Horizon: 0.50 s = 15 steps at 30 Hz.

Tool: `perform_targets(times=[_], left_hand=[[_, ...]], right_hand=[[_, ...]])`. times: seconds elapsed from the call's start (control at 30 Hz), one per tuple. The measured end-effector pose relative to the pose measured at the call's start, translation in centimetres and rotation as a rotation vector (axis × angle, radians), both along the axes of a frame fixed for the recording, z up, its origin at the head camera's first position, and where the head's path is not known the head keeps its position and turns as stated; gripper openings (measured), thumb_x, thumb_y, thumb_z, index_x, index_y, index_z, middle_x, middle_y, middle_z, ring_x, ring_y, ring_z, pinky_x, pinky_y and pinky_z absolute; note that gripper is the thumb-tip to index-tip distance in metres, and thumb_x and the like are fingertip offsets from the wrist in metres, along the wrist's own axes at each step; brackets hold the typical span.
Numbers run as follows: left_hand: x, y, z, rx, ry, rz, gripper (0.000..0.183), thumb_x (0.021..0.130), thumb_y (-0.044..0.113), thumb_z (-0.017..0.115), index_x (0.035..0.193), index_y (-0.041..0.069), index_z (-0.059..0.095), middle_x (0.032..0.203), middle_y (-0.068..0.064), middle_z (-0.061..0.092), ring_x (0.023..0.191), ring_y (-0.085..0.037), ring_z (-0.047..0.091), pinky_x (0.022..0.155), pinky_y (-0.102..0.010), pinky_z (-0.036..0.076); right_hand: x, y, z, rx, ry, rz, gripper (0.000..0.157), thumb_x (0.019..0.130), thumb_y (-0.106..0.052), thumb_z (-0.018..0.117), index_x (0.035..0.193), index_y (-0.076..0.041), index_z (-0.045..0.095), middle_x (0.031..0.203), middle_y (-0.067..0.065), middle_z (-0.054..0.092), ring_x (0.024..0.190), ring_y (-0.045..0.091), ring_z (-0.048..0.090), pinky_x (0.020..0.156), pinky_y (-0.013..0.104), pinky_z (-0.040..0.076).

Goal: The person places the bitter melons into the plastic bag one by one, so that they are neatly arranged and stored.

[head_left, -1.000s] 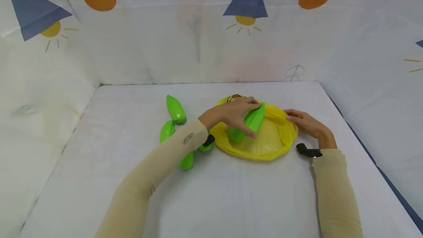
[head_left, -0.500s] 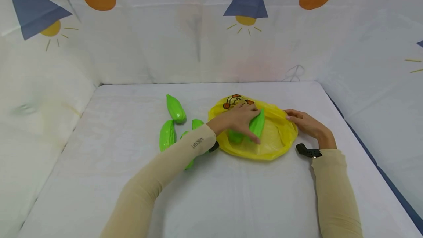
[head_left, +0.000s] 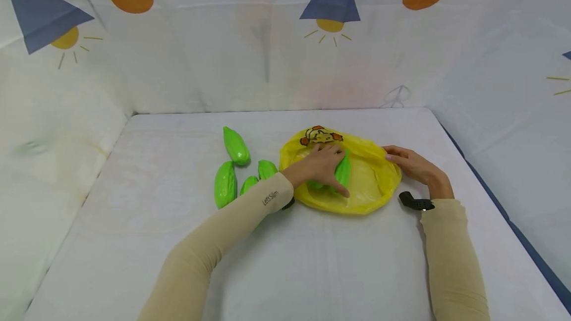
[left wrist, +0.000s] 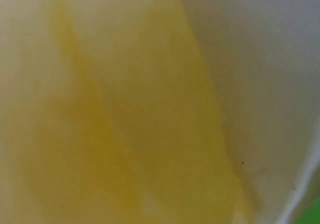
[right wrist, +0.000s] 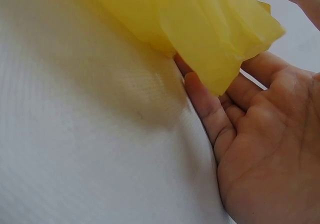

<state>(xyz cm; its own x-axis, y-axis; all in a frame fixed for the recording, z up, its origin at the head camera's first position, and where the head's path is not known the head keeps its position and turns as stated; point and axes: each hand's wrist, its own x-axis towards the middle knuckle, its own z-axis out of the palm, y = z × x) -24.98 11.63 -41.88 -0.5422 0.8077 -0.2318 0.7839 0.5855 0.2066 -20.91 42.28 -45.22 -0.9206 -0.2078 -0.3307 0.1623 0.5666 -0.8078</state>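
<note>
A yellow plastic bag [head_left: 368, 197] lies with its mouth spread wide on the table. My left hand [head_left: 318, 165] reaches inside it, thumb and fingers round a bright green, ridged gourd [head_left: 343, 171]. Under that palm a second green gourd [head_left: 314, 185] shows in part. At the bag's right side my right hand [head_left: 412, 167] grips the rim; in the right wrist view the bag's edge [right wrist: 215, 49] overlaps the fingers [right wrist: 205, 96]. The left wrist view is filled by blurred yellow film [left wrist: 150, 109], with no part of the hand showing.
Left of the bag lie several more green gourds, among them one at the back [head_left: 236, 146], one in front of it [head_left: 225, 185] and one beside the bag [head_left: 267, 169]. My left sleeve [head_left: 232, 229] partly covers this group. A printed white cloth [head_left: 223, 63] hangs behind the white table [head_left: 339, 261].
My left hand has lowered the green gourd into the bag and drawn slightly toward me. More of the bag's printed back rim shows. The right hand stays at the rim.
</note>
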Motion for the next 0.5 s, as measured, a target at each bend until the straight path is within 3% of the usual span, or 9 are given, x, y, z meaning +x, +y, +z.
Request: perform_targets(times=[0.07, 0.33, 0.4, 0.5], left_hand=[[0.12, 0.1, -0.12, -0.001, -0.001, 0.005, 0.117, 0.07, 0.08, 0.064, 0.157, 0.014, 0.023, 0.158, -0.004, 0.027, 0.146, -0.022, 0.025, 0.12, -0.051, 0.018], [0.52, 0.48, -0.31, 0.0, 0.01, -0.01, 0.12, 0.066, 0.081, 0.067, 0.156, 0.013, 0.025, 0.156, -0.005, 0.029, 0.145, -0.022, 0.027, 0.118, -0.055, 0.019], [0.49, 0.5, -0.35, 0.0, 0.01, -0.004, 0.12, 0.065, 0.081, 0.068, 0.156, 0.014, 0.025, 0.155, -0.005, 0.03, 0.144, -0.022, 0.028, 0.118, -0.055, 0.018], [0.48, 0.49, -0.43, 0.0, 0.006, -0.004, 0.121, 0.065, 0.081, 0.067, 0.156, 0.014, 0.024, 0.155, -0.005, 0.03, 0.144, -0.022, 0.028, 0.119, -0.055, 0.017]], right_hand=[[-0.02, 0.0, 0.04, 0.0, -0.006, -0.002, 0.06, 0.103, -0.038, 0.047, 0.15, -0.003, 0.032, 0.152, 0.017, 0.036, 0.119, 0.006, 0.043, 0.118, 0.051, 0.026], [0.0, -0.04, 0.05, -0.006, -0.002, -0.005, 0.059, 0.103, -0.037, 0.047, 0.15, -0.003, 0.032, 0.152, 0.016, 0.036, 0.119, 0.005, 0.042, 0.119, 0.053, 0.023], [-0.01, -0.01, 0.03, -0.008, 0.002, -0.003, 0.059, 0.104, -0.037, 0.047, 0.15, -0.003, 0.032, 0.152, 0.015, 0.036, 0.119, 0.004, 0.042, 0.119, 0.048, 0.025], [0.01, 0.02, 0.03, -0.015, 0.004, -0.001, 0.058, 0.104, -0.036, 0.047, 0.149, -0.003, 0.033, 0.149, 0.012, 0.037, 0.118, 0.002, 0.043, 0.116, 0.031, 0.032]])
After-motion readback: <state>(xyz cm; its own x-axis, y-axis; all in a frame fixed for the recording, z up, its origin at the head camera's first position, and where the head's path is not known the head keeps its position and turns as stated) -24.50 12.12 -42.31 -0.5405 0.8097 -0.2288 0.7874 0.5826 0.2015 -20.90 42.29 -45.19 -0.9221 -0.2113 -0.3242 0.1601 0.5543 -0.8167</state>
